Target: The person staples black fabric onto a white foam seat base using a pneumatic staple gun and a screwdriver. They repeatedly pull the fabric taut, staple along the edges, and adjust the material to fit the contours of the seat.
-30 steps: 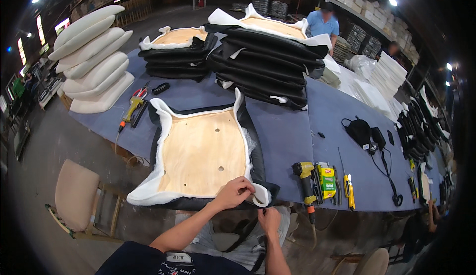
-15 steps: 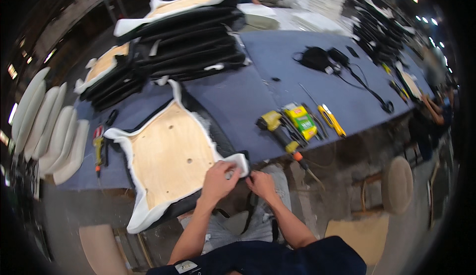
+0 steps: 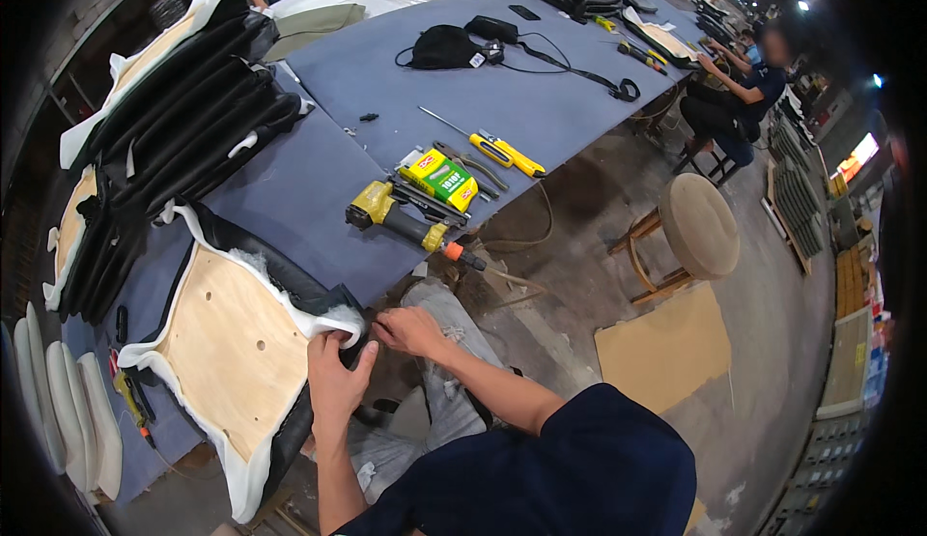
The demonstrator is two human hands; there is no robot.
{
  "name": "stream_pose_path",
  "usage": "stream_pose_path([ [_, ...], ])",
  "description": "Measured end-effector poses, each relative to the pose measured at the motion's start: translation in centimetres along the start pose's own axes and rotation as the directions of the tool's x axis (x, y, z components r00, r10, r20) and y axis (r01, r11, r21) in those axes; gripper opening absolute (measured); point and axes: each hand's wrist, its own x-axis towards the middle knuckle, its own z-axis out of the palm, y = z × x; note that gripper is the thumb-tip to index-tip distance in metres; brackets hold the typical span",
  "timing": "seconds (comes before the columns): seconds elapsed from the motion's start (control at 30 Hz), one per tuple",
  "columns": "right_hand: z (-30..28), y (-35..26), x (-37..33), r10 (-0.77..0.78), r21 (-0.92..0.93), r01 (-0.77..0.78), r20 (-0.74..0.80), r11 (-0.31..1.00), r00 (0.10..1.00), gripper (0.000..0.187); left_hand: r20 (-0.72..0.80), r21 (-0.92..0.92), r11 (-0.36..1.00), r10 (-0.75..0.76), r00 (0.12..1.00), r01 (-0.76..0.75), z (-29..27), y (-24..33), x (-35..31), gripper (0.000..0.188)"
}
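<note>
A chair seat lies upside down at the table's near edge: a plywood board (image 3: 232, 324) with white padding (image 3: 241, 473) round its rim and a black cover (image 3: 253, 243) beneath. At the seat's right corner, my left hand (image 3: 336, 381) has its fingers curled over the padding and cover, thumb toward the right. Just to the right, my right hand (image 3: 410, 330) pinches the black cover's edge at the same corner. Its fingertips are partly hidden. A yellow and black staple gun (image 3: 398, 217) rests on the table beyond my hands.
Beside the staple gun are a green and yellow box (image 3: 442, 181), pliers (image 3: 473, 164) and a yellow screwdriver (image 3: 491, 148). Stacked black seats (image 3: 183, 111) stand at the left. A round stool (image 3: 697, 227) is on the floor at right; a co-worker (image 3: 748, 97) sits farther off.
The view has swung right, so the table and seat appear farther left. My left hand's fingers now curl round the corner padding instead of lying on top; my right hand stays by the cover.
</note>
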Motion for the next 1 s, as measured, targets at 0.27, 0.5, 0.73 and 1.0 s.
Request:
stream_pose_path([
  [0.27,0.8,0.1,0.2,-0.001,-0.02,0.001,0.002,1.0,1.0,0.029,0.05,0.287,0.957,-0.041,0.998,0.025,1.7,-0.1,3.3,0.048],
  [0.5,0.3,-0.2,0.2,-0.009,-0.006,0.009,-0.037,1.0,0.999,0.026,0.274,0.189,0.982,-0.056,0.96,0.003,-0.1,-0.2,6.8,0.041],
  [0.73,0.0,-1.7,0.4,-0.005,-0.047,0.004,-0.017,0.999,1.0,0.027,0.279,-0.263,0.929,-0.184,0.942,0.26,-2.0,-1.0,5.7,0.053],
  [1.0,-0.1,-1.5,0.3,0.054,-0.103,-0.053,0.007,0.993,0.999,0.02,0.109,-0.167,0.986,0.019,0.994,-0.001,1.6,-5.6,5.2,0.067],
])
